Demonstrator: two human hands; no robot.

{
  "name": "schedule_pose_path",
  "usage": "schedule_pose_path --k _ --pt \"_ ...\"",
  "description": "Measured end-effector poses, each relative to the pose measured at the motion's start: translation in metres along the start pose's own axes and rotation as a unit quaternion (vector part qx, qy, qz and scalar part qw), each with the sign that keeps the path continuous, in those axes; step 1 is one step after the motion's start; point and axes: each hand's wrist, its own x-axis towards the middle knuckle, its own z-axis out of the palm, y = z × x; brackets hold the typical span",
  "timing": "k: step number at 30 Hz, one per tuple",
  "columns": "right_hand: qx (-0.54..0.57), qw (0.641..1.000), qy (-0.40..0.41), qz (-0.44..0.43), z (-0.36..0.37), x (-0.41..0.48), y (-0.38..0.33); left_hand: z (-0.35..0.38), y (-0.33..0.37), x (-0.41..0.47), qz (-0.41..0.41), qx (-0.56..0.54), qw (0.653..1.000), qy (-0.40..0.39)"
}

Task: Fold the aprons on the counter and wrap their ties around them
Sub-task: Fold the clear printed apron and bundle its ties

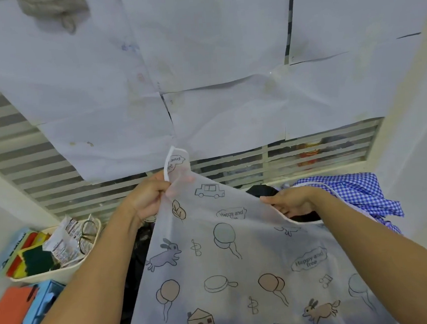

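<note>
A thin white apron (230, 260) printed with rabbits, balloons, houses and "Happy and free" hangs lifted in front of me, filling the lower middle of the head view. My left hand (146, 197) pinches its upper left corner, which sticks up above the fingers. My right hand (291, 201) grips the top edge further right, with the white piping curving past it. A blue-and-white checked apron (350, 194) lies crumpled behind my right hand, beside a dark cloth (260, 191). No ties show.
A cream basket (62, 273) at left holds sponges, packets and scissors (86, 235). Below it lie a blue box (40, 311) and an orange notebook (9, 311). Paper sheets (199, 60) cover a louvred window (309, 157) ahead; a wall stands at right.
</note>
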Motion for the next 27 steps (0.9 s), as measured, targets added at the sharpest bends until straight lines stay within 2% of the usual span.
schedule_pose_path --k 3,7,9,11,14,16,17,20,25,27 --pt "0.062 0.993 -0.039 -0.093 -0.003 -0.007 -0.014 -0.003 0.003 -0.004 -0.012 -0.011 0.999 -0.038" --pt "0.196 0.962 0.050 -0.182 -0.019 -0.020 -0.031 -0.007 0.004 -0.002 -0.035 0.033 0.999 -0.026" --pt "0.226 0.946 0.041 -0.227 -0.028 -0.029 -0.036 -0.007 0.005 0.000 -0.024 0.023 0.999 -0.011" --pt "0.225 0.936 0.011 -0.270 -0.038 -0.040 -0.039 -0.008 0.006 0.002 -0.007 -0.002 1.000 -0.013" --pt "0.169 0.948 -0.008 -0.270 -0.044 -0.062 -0.054 -0.008 0.012 0.003 0.008 0.127 0.992 0.022" --pt "0.062 0.967 0.038 -0.246 -0.044 -0.077 -0.068 -0.005 0.016 0.006 0.041 0.212 0.970 0.108" --pt "-0.006 0.967 0.088 -0.238 -0.044 -0.081 -0.074 -0.003 0.018 0.008 0.069 0.239 0.955 0.162" --pt "-0.141 0.938 0.241 -0.207 -0.047 -0.081 -0.085 0.000 0.021 0.016 0.136 0.303 0.902 0.277" --pt "-0.187 0.890 0.387 -0.150 -0.048 -0.039 -0.090 0.008 -0.001 0.039 0.174 0.424 0.797 0.393" --pt "-0.175 0.868 0.439 -0.153 -0.042 -0.018 -0.086 0.014 -0.012 0.046 0.202 0.422 0.785 0.405"
